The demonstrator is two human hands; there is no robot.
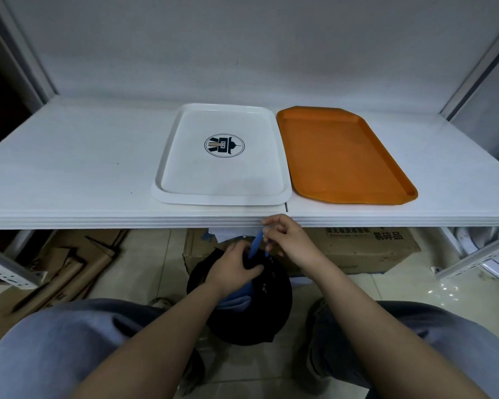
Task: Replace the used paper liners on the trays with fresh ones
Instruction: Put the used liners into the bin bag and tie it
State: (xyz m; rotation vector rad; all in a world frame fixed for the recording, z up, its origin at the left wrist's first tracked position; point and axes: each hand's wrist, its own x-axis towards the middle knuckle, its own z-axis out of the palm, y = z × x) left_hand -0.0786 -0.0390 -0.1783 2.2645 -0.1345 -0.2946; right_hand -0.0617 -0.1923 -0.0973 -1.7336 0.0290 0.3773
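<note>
— What is gripped?
— A blue strip [255, 246] is pinched by the right hand [288, 240]; the black bag [271, 306], at 6 o'clock of the white rectangular plastic tray [222, 194], is clutched by the left hand [234, 269].
— And hidden?
— The bag's contents; the orange plastic tray [343, 156] sits at 3 o'clock.

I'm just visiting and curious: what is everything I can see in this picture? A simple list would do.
white tray: one, white with a round dark emblem, on the shelf, left of the orange one, no liner on it
orange tray: one, orange, on the shelf, right of the white one, bare
shelf: one, white, across the middle
black bag: one, black, below the shelf edge, between the knees
blue strip: one, blue, rising from the bag's mouth
cardboard box: one, brown with printed characters, on the floor under the shelf
flattened cardboard: several pieces, brown, floor at left
left hand: one, grips the bag's mouth
right hand: one, pinches the blue strip
</note>
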